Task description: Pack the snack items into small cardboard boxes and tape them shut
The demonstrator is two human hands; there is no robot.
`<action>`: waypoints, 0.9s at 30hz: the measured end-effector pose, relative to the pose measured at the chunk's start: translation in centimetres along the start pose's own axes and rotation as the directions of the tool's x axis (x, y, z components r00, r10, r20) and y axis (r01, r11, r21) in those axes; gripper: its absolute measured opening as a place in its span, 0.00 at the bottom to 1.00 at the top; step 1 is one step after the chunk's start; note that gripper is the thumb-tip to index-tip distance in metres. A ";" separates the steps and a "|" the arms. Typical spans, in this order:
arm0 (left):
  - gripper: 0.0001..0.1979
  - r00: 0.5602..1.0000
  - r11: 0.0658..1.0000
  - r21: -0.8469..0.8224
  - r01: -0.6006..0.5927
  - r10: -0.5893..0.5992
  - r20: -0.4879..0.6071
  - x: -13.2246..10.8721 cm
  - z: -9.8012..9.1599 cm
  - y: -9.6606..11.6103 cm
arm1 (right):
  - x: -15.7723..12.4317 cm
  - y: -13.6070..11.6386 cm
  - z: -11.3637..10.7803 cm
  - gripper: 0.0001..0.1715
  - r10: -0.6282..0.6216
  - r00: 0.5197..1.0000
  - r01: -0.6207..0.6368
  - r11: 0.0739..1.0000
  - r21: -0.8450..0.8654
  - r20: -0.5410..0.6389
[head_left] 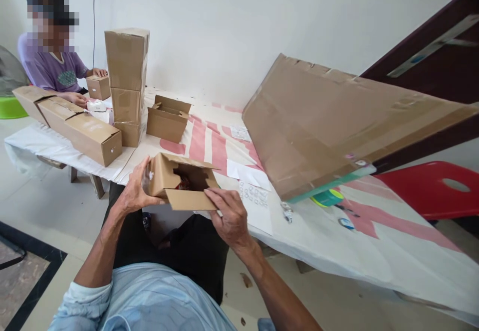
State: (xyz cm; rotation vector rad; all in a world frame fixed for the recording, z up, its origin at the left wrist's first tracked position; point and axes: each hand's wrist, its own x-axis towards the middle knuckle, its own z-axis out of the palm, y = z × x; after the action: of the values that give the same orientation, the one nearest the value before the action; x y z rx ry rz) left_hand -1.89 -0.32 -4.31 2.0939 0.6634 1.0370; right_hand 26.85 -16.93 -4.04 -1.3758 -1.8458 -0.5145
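Observation:
A small brown cardboard box [159, 174] is held tilted at the table's front edge, above my lap. Its long flap [189, 200] hangs folded out toward me, and something dark and reddish shows inside, too shaded to name. My left hand [136, 189] grips the closed left end, thumb below and fingers behind. At the right end, my right hand [228, 214] pinches the corner of the flap between thumb and fingers. Just beyond stands another open cardboard box [166, 124] with raised flaps.
Stacked cartons [127, 67] rise at the left, beside a row of closed boxes [86, 131]. A person in a purple shirt [56, 72] sits beyond, touching a small box [98, 86]. A large cardboard sheet [329, 116] leans on the right above a tape roll [327, 198]. Sticker sheets [256, 206] lie nearer.

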 end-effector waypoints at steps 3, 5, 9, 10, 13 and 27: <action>0.72 0.997 0.998 -0.003 -0.060 0.060 0.038 0.2 0.0 1.2 | -0.4 1.4 -0.1 0.26 0.037 0.998 -0.036 0.999 0.014 -0.049; 0.71 0.996 0.997 -0.014 -0.076 0.076 0.048 0.3 0.0 1.9 | -0.8 2.2 -0.1 0.25 0.071 0.996 -0.070 0.997 0.025 -0.056; 0.69 0.997 0.998 -0.006 -0.068 0.068 0.042 0.4 0.3 2.6 | -1.4 2.7 -0.2 0.24 0.098 0.994 -0.096 0.995 0.042 -0.053; 0.69 0.997 0.998 0.003 -0.062 0.062 0.039 0.4 0.4 2.7 | -1.4 2.7 -0.2 0.24 0.094 0.994 -0.091 0.995 0.043 -0.053; 0.68 0.999 0.999 0.022 -0.045 0.044 0.029 0.6 0.7 3.0 | -1.6 2.7 -0.2 0.23 0.099 0.994 -0.097 0.994 0.044 -0.048; 0.66 0.997 0.984 0.158 -0.077 0.080 -0.008 1.9 3.4 7.2 | 8.1 -3.8 -7.2 0.12 -0.105 0.983 0.097 0.993 -0.060 -0.152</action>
State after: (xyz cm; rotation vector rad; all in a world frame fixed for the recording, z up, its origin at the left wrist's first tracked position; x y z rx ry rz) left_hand 2.97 -4.75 0.63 2.2677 0.6947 1.0737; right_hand 24.69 -18.25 7.15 -1.2437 -1.7924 -0.7071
